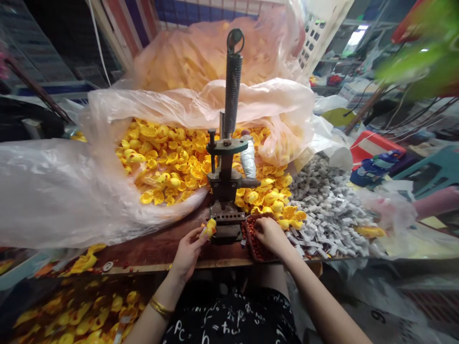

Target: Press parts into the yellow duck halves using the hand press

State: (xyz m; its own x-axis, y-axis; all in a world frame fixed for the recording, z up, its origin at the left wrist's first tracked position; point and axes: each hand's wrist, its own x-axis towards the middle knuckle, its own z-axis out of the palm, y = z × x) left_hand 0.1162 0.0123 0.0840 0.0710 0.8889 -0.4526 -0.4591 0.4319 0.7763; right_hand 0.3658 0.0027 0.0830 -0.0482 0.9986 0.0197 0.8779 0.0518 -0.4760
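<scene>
Small yellow plastic shell (212,227): pinched in left hand (188,248), near dark metal press (225,188); a slack pinch could drop it. Right hand (270,234) reaches into brownish-red tray (255,257), grip hidden; snagging its rim could spill small red pieces (264,251).

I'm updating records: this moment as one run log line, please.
left hand: pinching small yellow plastic piece | right hand: at small red pieces in dark rectangular tray | between hands: upright dark metal press
</scene>
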